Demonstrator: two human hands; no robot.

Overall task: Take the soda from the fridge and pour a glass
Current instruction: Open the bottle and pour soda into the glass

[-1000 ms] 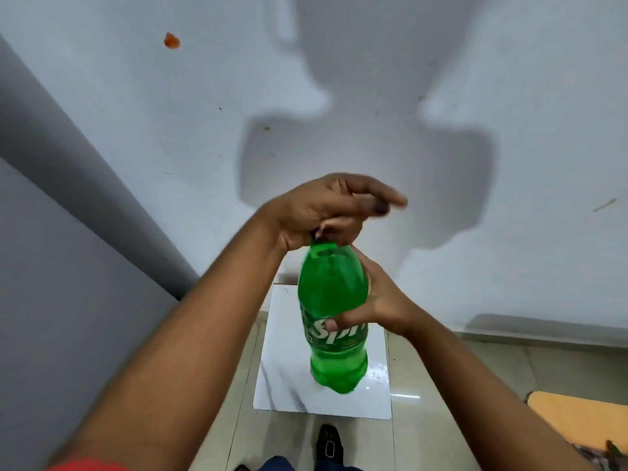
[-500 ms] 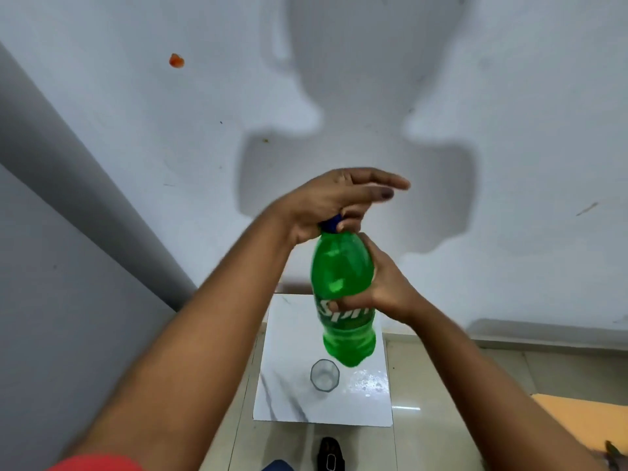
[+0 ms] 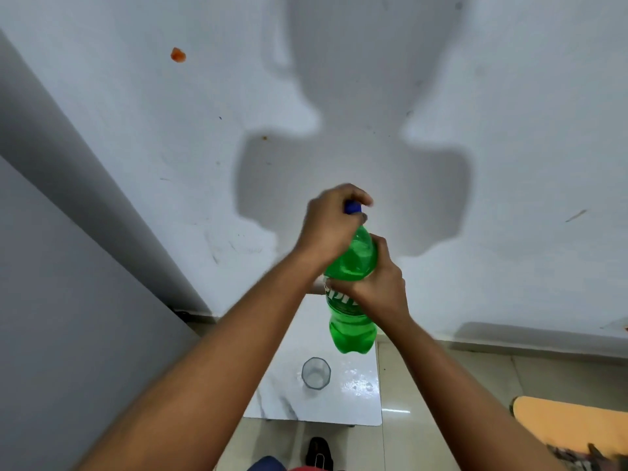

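Fingers [image 3: 356, 198] of the left hand [image 3: 331, 226] curl closed over the blue cap [image 3: 352, 208] at the top of the green soda bottle [image 3: 350, 294], so the cap sits directly under them and little of it shows. The right hand [image 3: 380, 287] wraps the bottle's middle, around the label, gripping it from the right side. The bottle's long axis runs close to upright, leaning slightly, cap up and base down, held in the air above the white bench [image 3: 343, 399]. The empty glass [image 3: 316, 372] stands on the bench below and a little to the left of the bottle's base, well apart from it. Judging from the grip, the cap is being twisted off, so pouring has not begun. The left hand is nearer the cap; the right hand would do the tipping. Open bench lies all around the glass, though its near edge is close, and the wall [image 3: 509, 96] stands behind.
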